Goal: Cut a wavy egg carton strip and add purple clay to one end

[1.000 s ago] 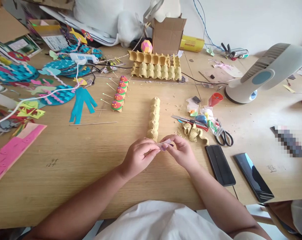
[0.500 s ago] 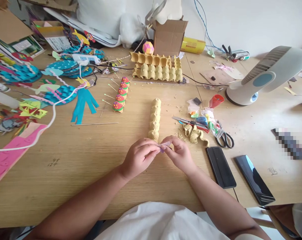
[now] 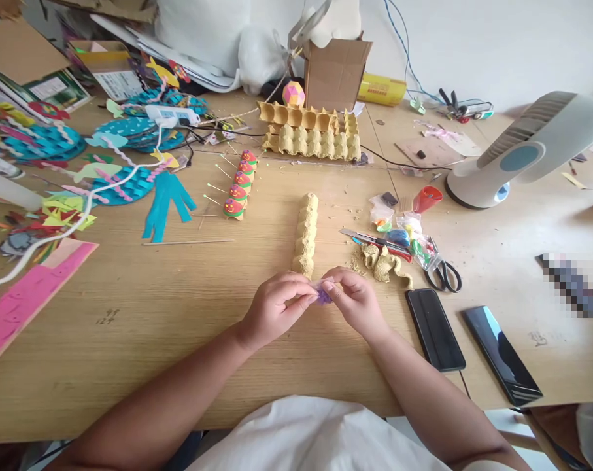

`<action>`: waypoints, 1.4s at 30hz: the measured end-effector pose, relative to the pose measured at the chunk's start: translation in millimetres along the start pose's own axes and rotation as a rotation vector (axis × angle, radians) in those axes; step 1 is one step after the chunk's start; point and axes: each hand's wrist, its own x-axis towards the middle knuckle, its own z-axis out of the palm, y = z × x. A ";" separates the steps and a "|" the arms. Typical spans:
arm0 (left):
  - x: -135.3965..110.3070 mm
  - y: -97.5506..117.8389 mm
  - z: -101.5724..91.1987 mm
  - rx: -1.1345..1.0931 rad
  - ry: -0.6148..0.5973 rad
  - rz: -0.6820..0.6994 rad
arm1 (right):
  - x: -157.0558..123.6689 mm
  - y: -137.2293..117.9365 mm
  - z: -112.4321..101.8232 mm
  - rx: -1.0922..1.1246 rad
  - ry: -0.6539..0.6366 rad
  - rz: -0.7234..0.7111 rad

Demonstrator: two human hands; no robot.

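Observation:
Between my two hands is a small clear plastic bag with something purple (image 3: 324,296) in it. The fingertips of my left hand (image 3: 279,304) pinch one side of the bag. My right hand (image 3: 354,302) grips its other side with thumb and finger. Just beyond my fingers, a strip of egg-carton cups (image 3: 306,229) lies lengthwise on the table, its near end partly behind my left hand. Farther left stands a painted red and green caterpillar (image 3: 240,184) made from such a strip, with pale sticks beside it.
On the right lie a utility knife (image 3: 377,241), torn carton scraps (image 3: 382,261), scissors (image 3: 446,275), bags of coloured clay (image 3: 399,234) and two phones (image 3: 436,329). A white fan (image 3: 516,157) stands behind them. Egg cartons (image 3: 316,134) sit at the back; blue paper crafts (image 3: 122,186) fill the left.
More of the purple content now shows below my fingers, and the bag has turned slightly. Both hands stay close together in nearly the same place. The whole view has shifted a little.

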 end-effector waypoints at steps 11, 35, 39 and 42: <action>1.8 -19.0 -1.0 -0.269 0.318 -0.477 | 17.6 15.2 -39.4 -0.463 0.176 0.042; -9.2 -0.9 9.1 -0.436 0.061 -0.386 | -11.0 -3.4 26.7 0.519 -0.012 0.264; -12.0 -2.1 8.0 -0.547 -0.004 -0.402 | -10.3 -4.1 26.2 0.549 -0.035 0.307; -10.3 -0.8 3.6 -0.445 0.031 -0.361 | -8.4 -4.4 24.4 0.564 -0.014 0.351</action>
